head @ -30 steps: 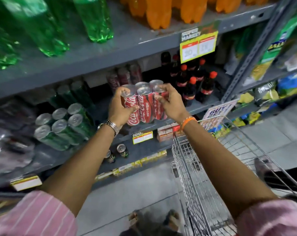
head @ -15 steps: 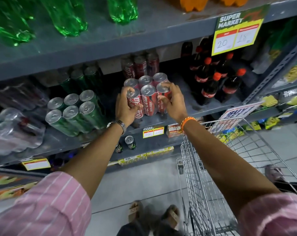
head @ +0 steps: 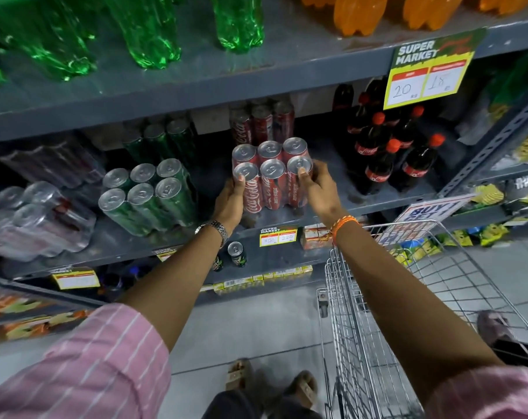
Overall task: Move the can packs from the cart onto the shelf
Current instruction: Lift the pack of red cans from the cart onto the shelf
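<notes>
A shrink-wrapped pack of red cola cans (head: 270, 179) stands on the grey middle shelf (head: 314, 214), near its front edge. My left hand (head: 231, 202) grips the pack's left side and my right hand (head: 317, 186) grips its right side, thumb on a can top. Another red can pack (head: 262, 122) stands behind it, deeper on the shelf. The wire cart (head: 408, 297) is at the lower right, below my right forearm; its inside shows no packs in the visible part.
A green can pack (head: 148, 198) sits just left of the red one, silver packs (head: 36, 219) further left. Dark cola bottles (head: 389, 152) stand to the right. Green and orange bottles fill the upper shelf (head: 196, 86). Price tags hang from the edges. My sandalled feet (head: 272, 385) are on the tiled floor.
Both hands carried the red can pack forward and down onto the middle shelf; it now rests there instead of hanging in the air. The camera has moved closer to the shelf.
</notes>
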Motion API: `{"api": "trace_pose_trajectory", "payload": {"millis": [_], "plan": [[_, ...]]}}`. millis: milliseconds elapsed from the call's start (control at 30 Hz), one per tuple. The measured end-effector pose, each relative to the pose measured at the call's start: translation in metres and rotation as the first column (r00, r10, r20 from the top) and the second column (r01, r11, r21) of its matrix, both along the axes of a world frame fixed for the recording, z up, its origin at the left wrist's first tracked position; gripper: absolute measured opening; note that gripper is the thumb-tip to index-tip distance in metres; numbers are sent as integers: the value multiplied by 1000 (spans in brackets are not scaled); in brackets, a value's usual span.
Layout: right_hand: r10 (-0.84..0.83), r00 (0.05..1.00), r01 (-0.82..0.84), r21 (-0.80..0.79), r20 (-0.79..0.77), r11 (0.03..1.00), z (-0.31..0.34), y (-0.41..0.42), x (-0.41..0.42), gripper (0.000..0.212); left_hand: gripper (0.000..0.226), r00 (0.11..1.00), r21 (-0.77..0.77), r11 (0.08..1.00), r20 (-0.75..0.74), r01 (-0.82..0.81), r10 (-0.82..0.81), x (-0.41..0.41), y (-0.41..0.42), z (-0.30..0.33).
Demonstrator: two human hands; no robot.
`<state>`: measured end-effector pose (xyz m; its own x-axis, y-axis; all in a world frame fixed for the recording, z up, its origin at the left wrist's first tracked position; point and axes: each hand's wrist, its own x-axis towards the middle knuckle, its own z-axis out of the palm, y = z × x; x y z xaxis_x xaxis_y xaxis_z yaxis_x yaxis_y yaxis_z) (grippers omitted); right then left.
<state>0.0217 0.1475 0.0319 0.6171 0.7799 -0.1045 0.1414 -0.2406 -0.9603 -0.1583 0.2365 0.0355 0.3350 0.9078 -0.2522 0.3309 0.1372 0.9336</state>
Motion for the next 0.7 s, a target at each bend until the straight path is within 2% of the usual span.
{"api": "trace_pose_trajectory", "payload": {"millis": [100,300,433,600,700], "plan": [[40,999,-41,-20,-32,999,0,2,2,40,81,997,31,999,-75,13,-11,-2,2,-12],[68,997,-71,-69,-48,995,2,0,13,17,73,995,28,999,-91,34,-31,-3,-15,-2],[98,995,-96,-77,24,992,4,-14,6,32,84,994,40,999,-109,27,-23,-2,-10,-9],[123,992,-121,-71,26,990,3,-16,8,35,63,990,56,996,-133,63,-55,-1,-18,0],[133,990,-129,-84,38,988,5,-14,10,36,64,994,50,998,-99,43,-38,3,-19,-2]]}}
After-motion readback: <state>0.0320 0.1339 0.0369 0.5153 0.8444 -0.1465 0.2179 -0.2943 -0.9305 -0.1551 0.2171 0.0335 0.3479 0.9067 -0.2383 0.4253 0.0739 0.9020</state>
